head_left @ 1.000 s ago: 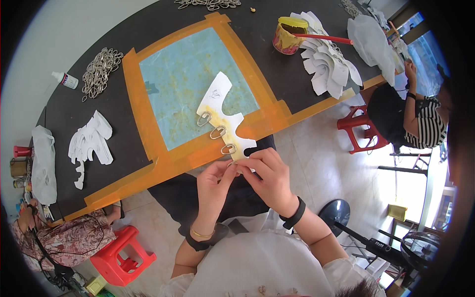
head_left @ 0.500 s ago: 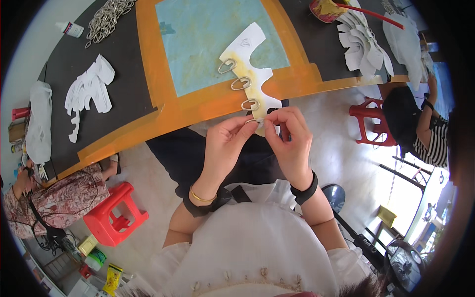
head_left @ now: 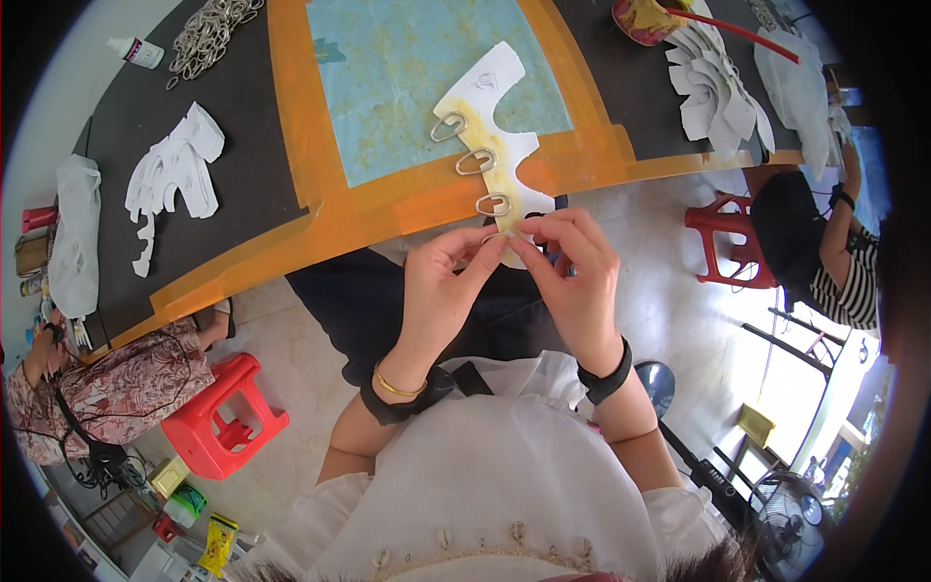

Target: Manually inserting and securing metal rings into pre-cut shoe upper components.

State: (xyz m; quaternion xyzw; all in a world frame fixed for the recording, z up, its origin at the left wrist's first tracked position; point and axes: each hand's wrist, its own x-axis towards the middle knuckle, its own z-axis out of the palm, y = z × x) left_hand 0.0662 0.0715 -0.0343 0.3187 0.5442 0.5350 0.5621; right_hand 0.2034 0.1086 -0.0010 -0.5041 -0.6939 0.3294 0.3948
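A white scalloped cut piece, paper or thin leather, hangs over the table's near edge, with a yellowish strip along its left side. Several oval metal rings are looped along that strip through small tabs. At the piece's near end, my left hand is closed, thumb and forefinger pinching another metal ring, mostly hidden by the fingers. My right hand is closed too, its thumb and forefinger pinching the end of the white piece beside that ring. The fingertips of both hands nearly touch.
Orange tape borders a blue sheet on the dark table. Stacked white cut pieces lie left, more right. Loose metal rings, a small white bottle and a glue pot with a red-handled stick stand farther back. Other people sit at both sides.
My right thumb and forefinger have come down and in toward my left fingertips, closing over the tab at the ring. My left hand has barely moved.
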